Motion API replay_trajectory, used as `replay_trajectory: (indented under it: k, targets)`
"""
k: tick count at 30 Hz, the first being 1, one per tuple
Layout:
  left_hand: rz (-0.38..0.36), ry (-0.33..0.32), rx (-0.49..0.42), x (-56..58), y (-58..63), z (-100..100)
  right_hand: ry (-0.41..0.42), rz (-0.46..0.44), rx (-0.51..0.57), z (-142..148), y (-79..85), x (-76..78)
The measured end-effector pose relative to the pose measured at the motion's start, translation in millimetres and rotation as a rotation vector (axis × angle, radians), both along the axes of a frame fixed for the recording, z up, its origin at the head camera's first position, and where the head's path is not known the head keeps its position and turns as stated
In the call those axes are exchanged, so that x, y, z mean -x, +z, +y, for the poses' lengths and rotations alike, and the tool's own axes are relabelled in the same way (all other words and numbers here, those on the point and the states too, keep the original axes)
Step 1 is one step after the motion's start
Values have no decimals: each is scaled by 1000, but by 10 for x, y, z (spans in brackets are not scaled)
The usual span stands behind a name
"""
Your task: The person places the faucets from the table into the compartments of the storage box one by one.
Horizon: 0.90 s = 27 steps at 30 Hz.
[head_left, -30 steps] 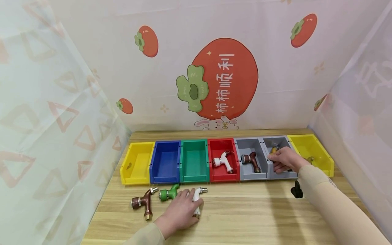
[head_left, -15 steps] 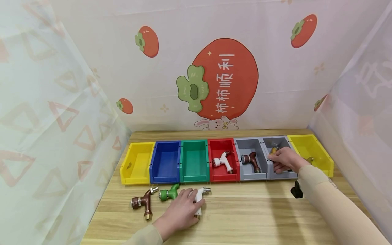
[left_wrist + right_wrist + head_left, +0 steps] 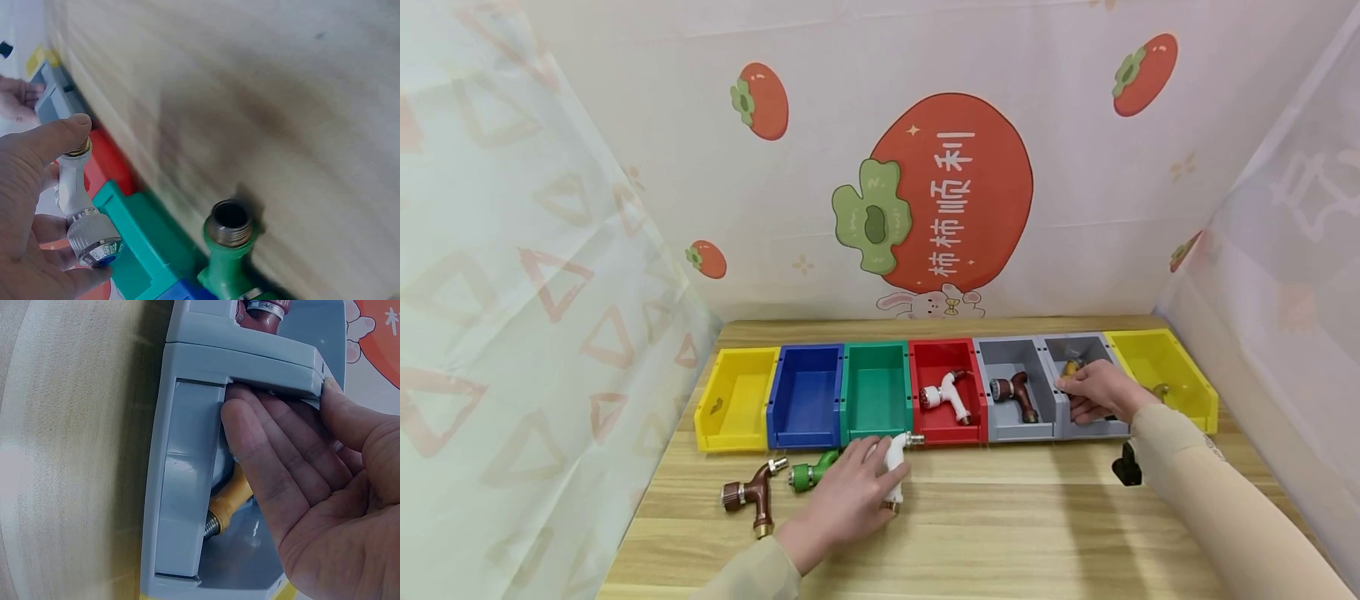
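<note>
My left hand (image 3: 850, 492) grips a white tap (image 3: 895, 467) with metal ends, close in front of the green bin (image 3: 877, 437). In the left wrist view the thumb presses by its brass threaded end while the fingers curl behind the ribbed knob. My right hand (image 3: 1101, 390) pinches the side wall of a grey bin (image 3: 187, 487), its fingers inside and its thumb at the wall's top edge. Inside that bin lies a yellow tap (image 3: 231, 495), partly hidden by the hand. A green tap (image 3: 805, 477) and a brown tap (image 3: 758, 496) lie left of the left hand.
The row of bins also has a yellow bin (image 3: 737, 437), a blue bin (image 3: 805, 439), a red bin (image 3: 950, 434) with a white tap, another grey bin (image 3: 1022, 431) with a brown tap, and a yellow bin (image 3: 1197, 408) at right. A patterned cloth (image 3: 1075, 208) hangs behind.
My left hand has moved forward and slightly right with the white tap, toward the bins. The right hand has stayed at the grey bin.
</note>
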<state>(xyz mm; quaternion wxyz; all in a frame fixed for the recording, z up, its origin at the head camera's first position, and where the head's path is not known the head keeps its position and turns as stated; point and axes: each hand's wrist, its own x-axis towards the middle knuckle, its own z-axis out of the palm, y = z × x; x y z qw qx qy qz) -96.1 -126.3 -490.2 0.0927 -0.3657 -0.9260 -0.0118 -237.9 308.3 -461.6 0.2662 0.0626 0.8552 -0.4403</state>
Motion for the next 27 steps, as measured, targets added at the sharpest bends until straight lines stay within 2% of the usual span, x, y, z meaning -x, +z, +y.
replay_trajectory:
  k: [5,13,27]
  targets:
    - [47,6,-35,116,68,12,0,-4,-5,1,2,7]
    - [47,49,-31,280,161,-8,1,3,5,1,0,-4]
    - [-14,213,-33,623,264,44,-2,1,6,-1,10,-9]
